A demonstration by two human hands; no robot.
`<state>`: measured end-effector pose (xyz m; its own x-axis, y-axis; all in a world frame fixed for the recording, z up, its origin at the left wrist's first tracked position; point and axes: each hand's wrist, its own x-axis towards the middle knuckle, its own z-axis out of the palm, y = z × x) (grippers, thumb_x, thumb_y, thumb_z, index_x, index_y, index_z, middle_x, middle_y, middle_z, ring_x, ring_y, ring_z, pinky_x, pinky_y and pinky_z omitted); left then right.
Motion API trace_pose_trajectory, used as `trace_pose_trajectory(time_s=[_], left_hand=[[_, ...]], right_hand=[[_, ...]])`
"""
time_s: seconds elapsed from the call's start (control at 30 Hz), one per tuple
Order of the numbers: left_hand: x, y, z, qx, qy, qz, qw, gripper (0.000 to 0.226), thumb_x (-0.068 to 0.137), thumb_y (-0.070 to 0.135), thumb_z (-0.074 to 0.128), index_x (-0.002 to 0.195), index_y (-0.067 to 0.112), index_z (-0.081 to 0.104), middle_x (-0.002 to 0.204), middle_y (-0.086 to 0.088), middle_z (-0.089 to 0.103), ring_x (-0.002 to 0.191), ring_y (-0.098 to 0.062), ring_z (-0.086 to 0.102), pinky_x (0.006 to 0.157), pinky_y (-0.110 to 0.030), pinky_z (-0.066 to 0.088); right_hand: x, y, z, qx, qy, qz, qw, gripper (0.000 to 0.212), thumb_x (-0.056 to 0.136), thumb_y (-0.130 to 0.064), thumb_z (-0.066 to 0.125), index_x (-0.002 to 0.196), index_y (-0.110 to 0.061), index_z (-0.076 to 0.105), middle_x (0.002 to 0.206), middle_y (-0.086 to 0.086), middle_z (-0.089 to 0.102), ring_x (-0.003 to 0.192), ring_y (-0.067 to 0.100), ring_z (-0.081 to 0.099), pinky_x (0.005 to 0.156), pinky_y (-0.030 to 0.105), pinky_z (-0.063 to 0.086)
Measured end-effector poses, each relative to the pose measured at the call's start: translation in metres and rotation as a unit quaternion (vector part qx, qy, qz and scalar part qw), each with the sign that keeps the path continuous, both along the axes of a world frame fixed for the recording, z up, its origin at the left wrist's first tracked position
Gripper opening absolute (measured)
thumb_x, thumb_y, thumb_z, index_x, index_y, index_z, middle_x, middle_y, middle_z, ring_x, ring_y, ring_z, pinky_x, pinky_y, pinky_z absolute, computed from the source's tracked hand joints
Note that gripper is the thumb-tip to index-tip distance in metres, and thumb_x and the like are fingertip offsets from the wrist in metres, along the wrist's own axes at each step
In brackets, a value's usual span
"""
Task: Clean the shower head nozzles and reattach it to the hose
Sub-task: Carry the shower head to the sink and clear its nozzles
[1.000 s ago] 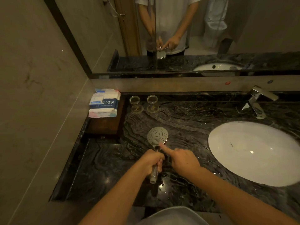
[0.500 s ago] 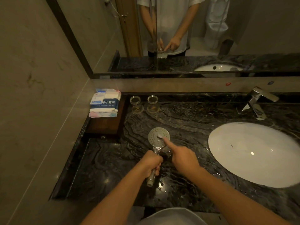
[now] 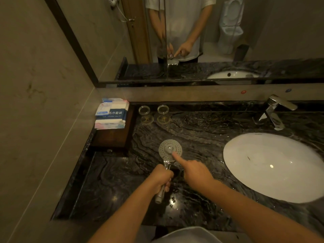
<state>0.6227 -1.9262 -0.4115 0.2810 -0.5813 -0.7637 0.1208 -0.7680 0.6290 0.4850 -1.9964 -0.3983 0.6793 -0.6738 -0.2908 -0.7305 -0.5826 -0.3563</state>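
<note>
Shower head (image 3: 169,150): held face-up over the dark marble tabletop (image 3: 201,130), well left of the basin; no hose on it, and its threaded end pokes out below the left fist.
Left hand (image 3: 162,178): fingers wrapped tight round the chrome handle, propping the head up.
Right hand (image 3: 196,173): index finger out straight, tip pressed on the nozzle face just right of centre; the other fingers folded in, holding nothing.
Step in hand: by the look of it, rubbing the nozzles with a bare fingertip.
Doing it well: keep the handle steady, press each nub firmly and work ring by ring from the centre outward, turning the head so no patch is skipped; rinse over the basin (image 3: 273,165) before refitting.
Hose: not in view, so reattaching is still to come.
Count: one shower head, one basin, one tap (image 3: 275,109), two small glass dishes (image 3: 144,110) at the back, one stack of packaged towels (image 3: 112,113) on a wooden tray (image 3: 112,139).
</note>
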Motion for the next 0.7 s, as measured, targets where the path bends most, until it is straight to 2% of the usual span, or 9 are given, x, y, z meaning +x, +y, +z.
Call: trace_pose_trajectory(time_s=[0.07,0.2,0.37,0.5,0.63,0.7], left_hand=[[0.002,0.001,0.001,-0.003,-0.014,-0.013,1.000,0.014,0.090,-0.004,0.048,0.083,0.007,0.050,0.058,-0.005,0.045,0.039,-0.011,0.038,0.039,-0.023,0.033],[0.001,0.001,0.001,-0.005,-0.034,-0.022,0.999,0.018,0.092,-0.003,0.048,0.081,0.011,0.047,0.058,-0.004,0.044,0.039,-0.010,0.037,0.040,-0.022,0.031],[0.005,0.004,0.000,-0.002,-0.035,-0.035,0.999,0.011,0.092,-0.001,0.049,0.089,0.009,0.050,0.060,-0.004,0.047,0.040,-0.009,0.039,0.039,-0.024,0.034],[0.000,0.005,0.001,-0.003,-0.033,-0.037,0.999,0.013,0.093,-0.001,0.049,0.087,0.011,0.049,0.062,-0.003,0.047,0.042,-0.009,0.040,0.040,-0.024,0.034],[0.003,0.004,0.001,-0.001,-0.035,-0.026,0.999,0.012,0.092,-0.001,0.049,0.091,0.011,0.048,0.064,-0.005,0.047,0.042,-0.010,0.040,0.040,-0.024,0.034],[0.004,0.005,-0.001,0.000,-0.036,-0.031,0.999,0.012,0.093,0.000,0.050,0.089,0.011,0.048,0.063,-0.004,0.047,0.042,-0.010,0.040,0.040,-0.025,0.034]], right_hand=[[0.000,0.005,-0.001,-0.012,0.009,0.032,0.999,0.088,0.092,-0.010,0.046,0.151,-0.055,-0.003,0.083,0.005,0.059,0.075,0.026,0.061,0.068,0.041,0.052],[0.007,-0.021,0.005,-0.011,-0.015,-0.058,0.998,0.086,0.093,-0.011,0.045,0.150,-0.055,-0.001,0.089,0.011,0.066,0.078,0.029,0.062,0.069,0.042,0.053],[0.005,0.003,0.002,-0.007,-0.003,0.032,0.999,0.086,0.093,-0.011,0.046,0.151,-0.053,-0.002,0.091,0.010,0.065,0.082,0.030,0.064,0.072,0.043,0.054],[0.007,-0.019,0.003,-0.019,-0.012,-0.059,0.998,0.088,0.092,-0.011,0.047,0.152,-0.054,-0.001,0.088,0.011,0.066,0.077,0.030,0.064,0.070,0.042,0.054],[0.008,0.002,0.000,-0.008,0.003,0.008,1.000,0.090,0.092,-0.009,0.046,0.153,-0.051,-0.004,0.091,0.011,0.065,0.079,0.030,0.063,0.070,0.043,0.054],[0.006,-0.004,-0.001,-0.022,0.009,-0.009,1.000,0.090,0.091,-0.010,0.046,0.152,-0.053,-0.004,0.090,0.010,0.066,0.078,0.030,0.063,0.069,0.042,0.054]])
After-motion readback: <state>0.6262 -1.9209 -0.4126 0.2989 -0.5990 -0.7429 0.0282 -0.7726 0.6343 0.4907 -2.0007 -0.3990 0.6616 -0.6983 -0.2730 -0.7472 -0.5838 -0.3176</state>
